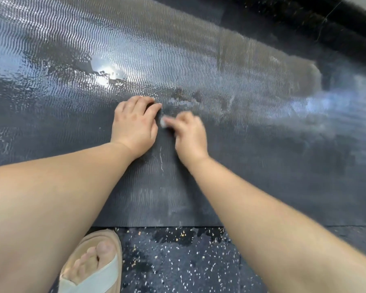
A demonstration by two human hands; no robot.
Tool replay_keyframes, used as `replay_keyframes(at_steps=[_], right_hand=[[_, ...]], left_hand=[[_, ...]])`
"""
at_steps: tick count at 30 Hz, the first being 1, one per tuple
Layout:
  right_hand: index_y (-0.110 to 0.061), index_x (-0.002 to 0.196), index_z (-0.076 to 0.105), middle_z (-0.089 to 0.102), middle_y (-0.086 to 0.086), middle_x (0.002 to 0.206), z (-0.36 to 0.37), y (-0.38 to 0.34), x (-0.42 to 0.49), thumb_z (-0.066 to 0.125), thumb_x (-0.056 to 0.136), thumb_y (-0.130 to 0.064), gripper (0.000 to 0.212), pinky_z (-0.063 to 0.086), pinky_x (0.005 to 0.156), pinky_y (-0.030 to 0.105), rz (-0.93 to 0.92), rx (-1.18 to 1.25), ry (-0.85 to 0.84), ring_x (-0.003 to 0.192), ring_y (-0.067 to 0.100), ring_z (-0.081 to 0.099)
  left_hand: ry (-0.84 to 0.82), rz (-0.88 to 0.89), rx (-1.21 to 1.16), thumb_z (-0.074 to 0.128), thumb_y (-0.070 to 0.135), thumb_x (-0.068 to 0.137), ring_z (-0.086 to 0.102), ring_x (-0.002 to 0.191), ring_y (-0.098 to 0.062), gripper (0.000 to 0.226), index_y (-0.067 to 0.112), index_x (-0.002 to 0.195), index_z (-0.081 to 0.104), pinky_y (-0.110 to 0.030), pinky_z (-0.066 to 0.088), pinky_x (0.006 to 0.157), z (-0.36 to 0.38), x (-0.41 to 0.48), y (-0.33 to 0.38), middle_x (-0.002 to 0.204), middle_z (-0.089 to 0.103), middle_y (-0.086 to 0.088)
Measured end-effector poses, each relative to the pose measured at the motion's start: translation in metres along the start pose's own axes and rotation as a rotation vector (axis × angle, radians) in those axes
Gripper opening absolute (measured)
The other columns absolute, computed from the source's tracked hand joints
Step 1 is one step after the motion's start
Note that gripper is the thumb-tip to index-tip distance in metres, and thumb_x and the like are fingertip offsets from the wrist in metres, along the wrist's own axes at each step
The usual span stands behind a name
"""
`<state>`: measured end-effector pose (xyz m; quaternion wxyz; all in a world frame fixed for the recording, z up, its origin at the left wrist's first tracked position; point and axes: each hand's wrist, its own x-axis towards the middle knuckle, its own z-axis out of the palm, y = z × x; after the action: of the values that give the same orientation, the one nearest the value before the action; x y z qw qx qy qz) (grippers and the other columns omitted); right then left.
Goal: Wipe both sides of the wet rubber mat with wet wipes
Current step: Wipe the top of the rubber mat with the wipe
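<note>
Mat (199,60) on floor (178,261); sandal (97,280) before it

no readable text, labels, brands, numbers or signs anywhere in view

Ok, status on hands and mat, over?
Left hand resting on rubber mat, fingers bent. Right hand pinching wet wipe, blurred. Far part of mat wet, glossy. Nothing blocking.

one wide-angle camera, worn on a person's head, looks forward and steeply down, close over the mat (199,60), which fills most of the frame. the left grip (135,125) and right grip (189,134) sit side by side at centre. the floor (178,261) and a sandal (93,278) lie along the bottom edge, nearest the lens.
</note>
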<state>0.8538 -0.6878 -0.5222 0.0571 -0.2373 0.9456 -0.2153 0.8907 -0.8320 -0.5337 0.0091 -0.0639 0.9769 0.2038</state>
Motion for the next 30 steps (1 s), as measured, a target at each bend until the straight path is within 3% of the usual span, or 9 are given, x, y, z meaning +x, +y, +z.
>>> replay_keyframes(at_steps=[5,8,12,15,17,20,24,27,30], right_hand=[[-0.022,0.085,0.075,0.062,0.006,0.082,-0.027,-0.003,-0.121,0.05,0.071,0.009,0.043,0.05,0.062,0.037,-0.232,0.019,-0.433,0.067,0.028,0.055],[-0.021,0.091,0.076,0.062,0.007,0.088,-0.049,0.003,-0.135,0.047,0.074,0.01,0.046,0.049,0.066,0.036,-0.155,0.034,-0.643,0.074,0.029,0.054],[-0.021,0.104,0.071,0.058,0.002,0.101,-0.062,0.01,-0.094,0.048,0.09,-0.001,0.033,0.039,0.075,0.015,0.347,0.137,-0.393,0.087,0.012,0.055],[-0.018,0.105,0.063,0.06,-0.002,0.092,-0.063,0.015,-0.051,0.051,0.092,-0.009,0.02,0.043,0.056,0.009,0.723,0.506,-0.211,0.061,-0.009,0.057],[-0.015,0.105,0.059,0.059,-0.004,0.084,-0.057,0.022,-0.035,0.054,0.089,-0.006,0.018,0.042,0.047,0.008,0.775,0.647,-0.197,0.052,-0.011,0.057],[-0.016,0.101,0.061,0.062,0.003,0.097,-0.052,0.033,-0.018,0.058,0.088,-0.009,0.015,0.04,0.055,0.004,0.639,0.557,-0.288,0.067,-0.005,0.058],[-0.015,0.107,0.066,0.052,0.001,0.111,-0.06,0.057,-0.003,0.057,0.085,-0.026,0.026,0.032,0.08,0.017,0.316,-0.036,-0.256,0.101,0.019,0.048],[-0.014,0.108,0.066,0.051,0.004,0.114,-0.068,0.061,0.003,0.06,0.088,-0.021,0.022,0.038,0.087,0.025,0.108,-0.065,-0.295,0.109,0.022,0.048],[-0.013,0.119,0.06,0.05,0.007,0.117,-0.064,0.06,0.001,0.066,0.085,-0.03,0.038,0.039,0.092,0.03,-0.169,-0.106,-0.446,0.108,0.024,0.048]], left_hand=[[-0.039,0.088,0.015,0.046,0.021,0.088,0.037,0.131,-0.031,0.041,0.015,0.126,0.058,-0.043,0.021,0.103,0.001,0.008,0.007,0.136,0.05,-0.007],[-0.142,0.126,0.059,0.045,0.026,0.09,0.023,0.139,-0.026,0.043,0.021,0.133,0.051,-0.043,0.012,0.11,0.004,0.019,0.02,0.146,0.036,-0.003],[-0.253,0.0,0.077,0.043,0.031,0.092,0.006,0.143,-0.026,0.049,0.023,0.14,0.035,-0.05,0.009,0.113,0.003,0.048,0.049,0.155,0.015,-0.003],[-0.257,-0.084,0.036,0.044,0.031,0.091,0.013,0.141,-0.027,0.049,0.02,0.138,0.036,-0.052,0.011,0.113,-0.001,0.067,0.063,0.153,0.02,-0.006],[-0.256,-0.082,0.052,0.044,0.031,0.091,0.017,0.14,-0.026,0.047,0.019,0.136,0.039,-0.05,0.013,0.113,0.001,0.069,0.062,0.151,0.024,-0.005],[-0.271,0.002,0.112,0.042,0.031,0.093,0.008,0.144,-0.025,0.051,0.022,0.142,0.033,-0.046,0.007,0.116,0.011,0.057,0.051,0.156,0.017,-0.002],[-0.256,0.032,0.129,0.04,0.032,0.095,0.001,0.145,-0.024,0.056,0.024,0.148,0.025,-0.042,0.0,0.117,0.013,0.041,0.042,0.158,0.011,-0.003],[-0.279,-0.01,0.172,0.039,0.034,0.095,0.002,0.145,-0.025,0.057,0.025,0.149,0.023,-0.041,0.002,0.117,0.007,0.028,0.043,0.158,0.01,-0.003],[-0.301,-0.053,0.2,0.038,0.036,0.096,0.003,0.145,-0.024,0.056,0.026,0.149,0.022,-0.04,0.005,0.118,0.003,0.015,0.046,0.158,0.009,-0.004]])
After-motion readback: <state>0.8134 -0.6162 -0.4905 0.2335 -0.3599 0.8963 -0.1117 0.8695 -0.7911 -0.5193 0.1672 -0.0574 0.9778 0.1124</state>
